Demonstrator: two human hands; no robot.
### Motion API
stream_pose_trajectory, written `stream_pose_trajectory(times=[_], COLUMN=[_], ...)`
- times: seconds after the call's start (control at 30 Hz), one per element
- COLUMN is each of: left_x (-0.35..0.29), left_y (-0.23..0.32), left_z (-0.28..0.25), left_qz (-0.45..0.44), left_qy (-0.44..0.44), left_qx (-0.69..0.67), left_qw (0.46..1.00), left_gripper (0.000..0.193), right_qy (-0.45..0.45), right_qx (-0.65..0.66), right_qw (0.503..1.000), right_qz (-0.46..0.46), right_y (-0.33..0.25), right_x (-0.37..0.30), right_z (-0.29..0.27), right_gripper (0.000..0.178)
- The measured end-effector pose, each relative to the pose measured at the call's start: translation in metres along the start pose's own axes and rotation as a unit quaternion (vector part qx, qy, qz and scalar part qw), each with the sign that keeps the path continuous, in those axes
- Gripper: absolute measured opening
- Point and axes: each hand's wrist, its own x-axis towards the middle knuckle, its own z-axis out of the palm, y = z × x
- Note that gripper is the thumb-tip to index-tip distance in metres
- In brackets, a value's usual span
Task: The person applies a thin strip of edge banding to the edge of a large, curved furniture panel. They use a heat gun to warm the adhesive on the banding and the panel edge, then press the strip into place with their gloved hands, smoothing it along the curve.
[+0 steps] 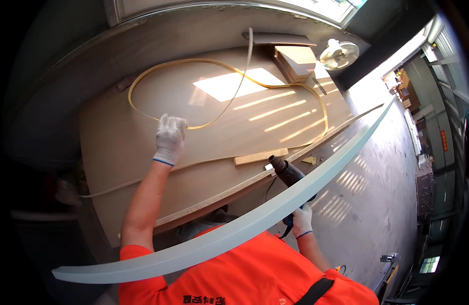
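Observation:
My left hand (170, 136), in a white knit glove with a blue cuff, is closed over the worktable. It grips a long flexible yellowish strip (204, 60), which leaves the fist on both sides and loops across the tabletop. My right hand (302, 221), also gloved, is wrapped around the handle of a dark heat gun (289, 172), whose nozzle points up and left toward the table edge. A long pale grey-green bar (234, 226) crosses in front of me and hides part of the heat gun. What supports the bar cannot be seen.
The brown worktable (122, 178) carries a short wooden block (260, 156) and a stack of cardboard-coloured panels (295, 61). A fan (339, 55) stands beyond the far right corner. Concrete floor (382, 188) lies to the right, with shelving and equipment along its far side.

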Motion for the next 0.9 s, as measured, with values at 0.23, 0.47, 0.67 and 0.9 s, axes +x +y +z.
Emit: stream_pose_trajectory(times=[0.23, 0.47, 0.67, 0.9], left_x=[-0.165, -0.135, -0.048, -0.159], left_y=[0.001, -0.007, -0.032, -0.104], left_z=[-0.097, -0.04, -0.025, -0.078], left_qz=[-0.07, -0.137, -0.014, -0.069], left_qy=[-0.468, -0.45, -0.076, -0.294], left_qx=[-0.019, 0.069, 0.061, 0.237], left_qw=[0.881, 0.88, 0.995, 0.924], left_gripper=[0.013, 0.019, 0.013, 0.012], right_qy=[-0.075, -0.144, -0.047, -0.004], right_qx=[-0.008, 0.141, 0.12, 0.066], right_qw=[0.996, 0.979, 0.992, 0.998], right_qz=[-0.041, 0.042, 0.013, 0.003], right_y=[-0.001, 0.117, 0.02, 0.019], right_x=[0.026, 0.091, -0.029, -0.058], right_z=[0.057, 0.034, 0.067, 0.082], right_gripper=[0.015, 0.016, 0.031, 0.019])
